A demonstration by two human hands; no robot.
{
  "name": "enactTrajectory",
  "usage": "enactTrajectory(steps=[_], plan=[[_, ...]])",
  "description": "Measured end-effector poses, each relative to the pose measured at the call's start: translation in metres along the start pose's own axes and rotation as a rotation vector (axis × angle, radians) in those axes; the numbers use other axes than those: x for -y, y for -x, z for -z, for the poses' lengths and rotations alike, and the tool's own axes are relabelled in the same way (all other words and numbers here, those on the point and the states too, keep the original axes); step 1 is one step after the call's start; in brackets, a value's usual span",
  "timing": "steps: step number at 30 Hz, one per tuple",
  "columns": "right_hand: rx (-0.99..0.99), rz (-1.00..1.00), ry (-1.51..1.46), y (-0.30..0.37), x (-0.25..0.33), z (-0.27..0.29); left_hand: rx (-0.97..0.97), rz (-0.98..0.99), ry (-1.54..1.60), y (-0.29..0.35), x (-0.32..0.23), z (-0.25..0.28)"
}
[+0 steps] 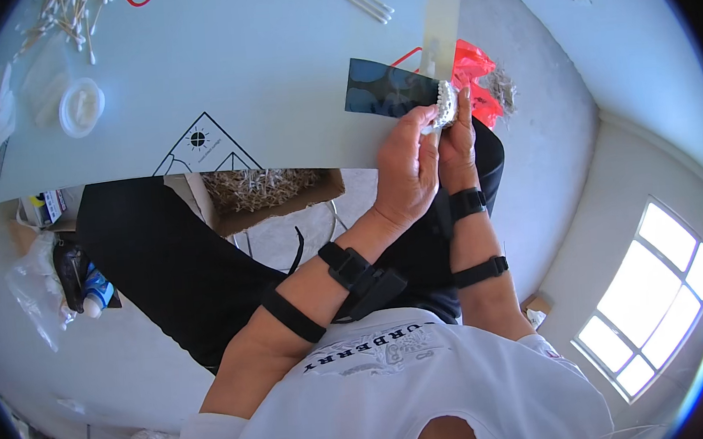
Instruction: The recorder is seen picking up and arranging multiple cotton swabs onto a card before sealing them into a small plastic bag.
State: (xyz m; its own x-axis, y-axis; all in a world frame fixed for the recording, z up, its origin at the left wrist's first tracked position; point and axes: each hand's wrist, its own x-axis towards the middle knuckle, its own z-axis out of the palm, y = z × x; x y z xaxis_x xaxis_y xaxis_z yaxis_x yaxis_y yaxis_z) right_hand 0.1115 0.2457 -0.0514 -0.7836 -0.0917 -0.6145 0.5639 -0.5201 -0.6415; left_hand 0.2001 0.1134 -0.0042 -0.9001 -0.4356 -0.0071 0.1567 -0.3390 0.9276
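Observation:
Both my hands are together at the right edge of the pale table (274,77), closed around a bundle of cotton swabs (446,105) whose white tips make a bumpy edge. My left hand (405,164) pinches it from the left with thumb and fingers. Along its right side my right hand (457,147) grips it, fingers pointing up. The parts of the bundle inside my fingers are hidden. Just left of the bundle, a dark glossy rectangular sheet (389,86) lies on the table. Farther up lie a few loose cotton swabs (361,0).
A pile of cotton swabs (76,18) lies far left, near a small round white tub (81,107) and clear plastic (1,115). Below the table sits a cardboard box (316,193) of thin shreds or sticks. A red plastic bag (476,65) is beyond the right edge.

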Motion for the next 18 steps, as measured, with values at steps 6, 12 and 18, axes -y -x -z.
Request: enactTrajectory(steps=[6,12,18], plan=[[-0.032,-0.018,-0.015,0.001,-0.001,0.000,0.076,-0.204,-0.301,-0.001,-0.003,0.009],[-0.093,0.021,0.024,0.002,0.001,-0.001,0.104,-0.243,-0.294,-0.001,-0.001,0.008],[-0.142,0.089,0.081,0.020,-0.001,-0.020,0.148,-0.308,-0.442,-0.011,-0.003,0.009]])
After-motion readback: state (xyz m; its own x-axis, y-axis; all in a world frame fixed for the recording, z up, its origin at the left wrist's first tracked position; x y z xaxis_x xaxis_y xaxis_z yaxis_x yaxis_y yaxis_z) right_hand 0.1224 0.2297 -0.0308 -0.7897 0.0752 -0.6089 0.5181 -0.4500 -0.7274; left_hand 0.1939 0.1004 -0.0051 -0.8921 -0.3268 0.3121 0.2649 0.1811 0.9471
